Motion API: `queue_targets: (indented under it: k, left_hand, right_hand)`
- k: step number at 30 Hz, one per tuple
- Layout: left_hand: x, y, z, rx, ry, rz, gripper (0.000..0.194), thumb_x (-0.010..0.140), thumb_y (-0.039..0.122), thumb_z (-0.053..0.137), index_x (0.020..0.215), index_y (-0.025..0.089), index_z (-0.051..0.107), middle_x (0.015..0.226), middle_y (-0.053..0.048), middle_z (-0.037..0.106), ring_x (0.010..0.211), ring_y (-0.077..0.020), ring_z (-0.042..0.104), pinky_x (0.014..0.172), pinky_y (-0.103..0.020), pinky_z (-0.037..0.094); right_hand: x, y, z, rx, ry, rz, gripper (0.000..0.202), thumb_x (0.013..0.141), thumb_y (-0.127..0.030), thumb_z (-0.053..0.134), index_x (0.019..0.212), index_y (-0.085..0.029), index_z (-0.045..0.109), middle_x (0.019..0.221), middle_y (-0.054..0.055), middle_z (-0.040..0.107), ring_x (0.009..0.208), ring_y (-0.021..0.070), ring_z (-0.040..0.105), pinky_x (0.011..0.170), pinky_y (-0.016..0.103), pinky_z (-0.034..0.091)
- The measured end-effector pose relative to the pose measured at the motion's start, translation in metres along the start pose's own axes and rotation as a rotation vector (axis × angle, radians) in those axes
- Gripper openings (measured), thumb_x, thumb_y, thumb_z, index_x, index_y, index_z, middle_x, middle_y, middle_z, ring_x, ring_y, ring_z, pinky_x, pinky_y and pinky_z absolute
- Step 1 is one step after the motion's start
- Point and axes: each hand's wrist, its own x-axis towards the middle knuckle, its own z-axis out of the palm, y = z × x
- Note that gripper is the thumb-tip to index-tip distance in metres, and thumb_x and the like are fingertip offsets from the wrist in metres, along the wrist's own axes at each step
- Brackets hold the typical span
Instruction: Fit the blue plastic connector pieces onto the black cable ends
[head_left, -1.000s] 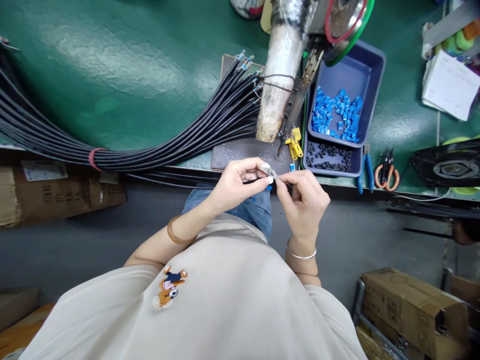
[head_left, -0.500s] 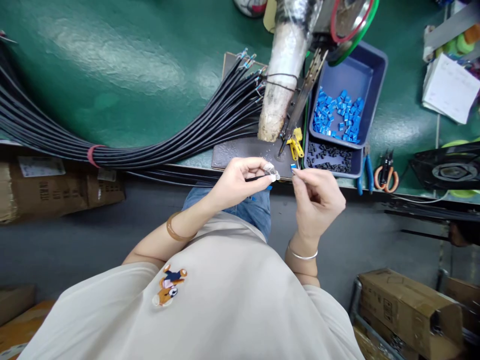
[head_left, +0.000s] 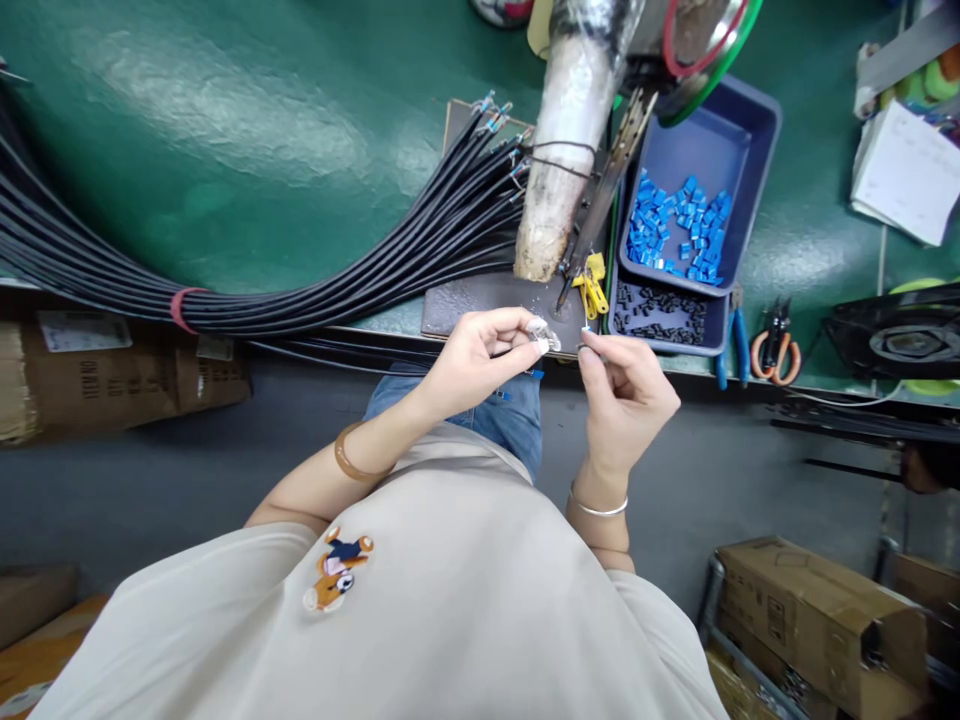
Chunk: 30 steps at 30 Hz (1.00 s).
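Note:
My left hand (head_left: 480, 358) is closed in a pinch at the table's front edge, with whitish wrapping on its thumb and index tips. It grips the end of a black cable (head_left: 360, 352) that comes in from the left; the tip is mostly hidden by the fingers. A short gap to the right, my right hand (head_left: 626, 385) pinches thumb against index finger. Whatever sits between those fingertips is too small to name; a thin pale bit shows just above them. Yellow-handled tool (head_left: 594, 287) lies just beyond the right fingertips, on the dark mat (head_left: 465, 305).
A bundle of black cables (head_left: 300, 310), tied with a red band (head_left: 182, 308), curves across the green table (head_left: 225, 190). A wrapped pipe (head_left: 559, 170) hangs over the mat. Right of it stand a tray (head_left: 766, 150) of blue pieces, black pieces (head_left: 660, 315), blue-handled pliers (head_left: 740, 340) and orange-handled cutters (head_left: 775, 350).
My right hand has shifted slightly left, closer to my left hand. The small blue piece seen at its fingertips no longer shows there. My left hand has barely moved.

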Motion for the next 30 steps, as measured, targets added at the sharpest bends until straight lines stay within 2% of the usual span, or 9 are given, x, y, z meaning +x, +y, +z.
queue_targets:
  k: [3, 6, 9, 17, 23, 25, 27, 30]
  left_hand:
    - [-0.001, -0.001, 0.000, 0.007, 0.004, 0.034, 0.012, 0.085, 0.024, 0.065, 0.079, 0.014, 0.062, 0.064, 0.003, 0.048, 0.057, -0.0051, 0.041, 0.054, -0.017, 0.037]
    - [-0.001, -0.001, 0.001, 0.020, 0.007, 0.079, 0.009, 0.085, 0.021, 0.064, 0.081, 0.014, 0.061, 0.068, 0.002, 0.051, 0.059, -0.0044, 0.044, 0.056, -0.015, 0.039]
    - [-0.001, -0.001, 0.002, 0.017, -0.003, 0.099, 0.007, 0.085, 0.019, 0.063, 0.081, 0.013, 0.060, 0.072, 0.002, 0.054, 0.062, -0.0044, 0.048, 0.059, -0.014, 0.042]
    - [-0.002, -0.001, 0.004, 0.069, 0.015, 0.131, 0.010, 0.086, 0.019, 0.062, 0.079, 0.013, 0.059, 0.071, 0.003, 0.052, 0.064, -0.0046, 0.048, 0.061, -0.014, 0.043]
    - [-0.004, -0.004, 0.004, 0.113, 0.028, 0.145, 0.009, 0.086, 0.020, 0.062, 0.081, 0.012, 0.062, 0.076, 0.000, 0.058, 0.070, -0.0062, 0.053, 0.068, -0.015, 0.046]
    - [-0.005, -0.004, 0.004, 0.125, 0.031, 0.136, 0.008, 0.085, 0.020, 0.063, 0.082, 0.012, 0.062, 0.077, 0.000, 0.059, 0.071, -0.0067, 0.054, 0.070, -0.017, 0.048]
    - [-0.006, -0.003, 0.004, 0.136, 0.027, 0.105, 0.005, 0.083, 0.017, 0.062, 0.084, 0.013, 0.060, 0.074, 0.001, 0.056, 0.067, -0.0057, 0.052, 0.066, -0.016, 0.046]
    - [-0.007, -0.001, 0.003, 0.132, -0.003, 0.022, 0.015, 0.078, 0.011, 0.062, 0.088, 0.016, 0.053, 0.066, 0.006, 0.051, 0.057, -0.0037, 0.046, 0.057, -0.014, 0.041]
  right_hand:
    - [0.001, 0.006, 0.010, 0.228, 0.043, 0.137, 0.007, 0.081, -0.021, 0.072, 0.087, -0.025, 0.075, 0.083, -0.001, 0.071, 0.068, 0.0092, 0.063, 0.061, 0.024, 0.050]
    - [0.000, 0.009, 0.018, 0.339, -0.002, 0.158, 0.005, 0.082, -0.020, 0.071, 0.083, -0.024, 0.074, 0.087, 0.000, 0.073, 0.083, 0.0125, 0.069, 0.073, 0.026, 0.055]
    - [-0.002, 0.008, 0.022, 0.355, -0.034, 0.147, 0.005, 0.084, -0.021, 0.070, 0.085, -0.023, 0.074, 0.092, 0.000, 0.074, 0.090, 0.0137, 0.070, 0.078, 0.027, 0.057]
    - [-0.004, 0.007, 0.026, 0.358, -0.009, 0.140, 0.006, 0.084, -0.020, 0.069, 0.085, -0.024, 0.074, 0.089, -0.001, 0.074, 0.086, 0.0131, 0.069, 0.076, 0.027, 0.057]
    - [-0.006, 0.007, 0.029, 0.373, 0.011, 0.140, 0.006, 0.084, -0.019, 0.068, 0.085, -0.023, 0.073, 0.087, 0.000, 0.074, 0.085, 0.0124, 0.069, 0.077, 0.027, 0.056]
    - [-0.005, 0.006, 0.026, 0.334, -0.010, 0.132, 0.004, 0.084, -0.021, 0.069, 0.084, -0.022, 0.073, 0.087, 0.000, 0.073, 0.084, 0.0127, 0.068, 0.072, 0.027, 0.055]
    - [-0.004, 0.005, 0.020, 0.268, -0.050, 0.123, 0.003, 0.083, -0.022, 0.070, 0.084, -0.022, 0.072, 0.089, 0.001, 0.073, 0.077, 0.0112, 0.065, 0.060, 0.024, 0.048]
    - [0.000, 0.003, 0.011, 0.155, -0.149, 0.113, 0.003, 0.082, -0.022, 0.071, 0.080, -0.020, 0.070, 0.093, 0.001, 0.071, 0.054, 0.0042, 0.046, 0.045, 0.023, 0.028]
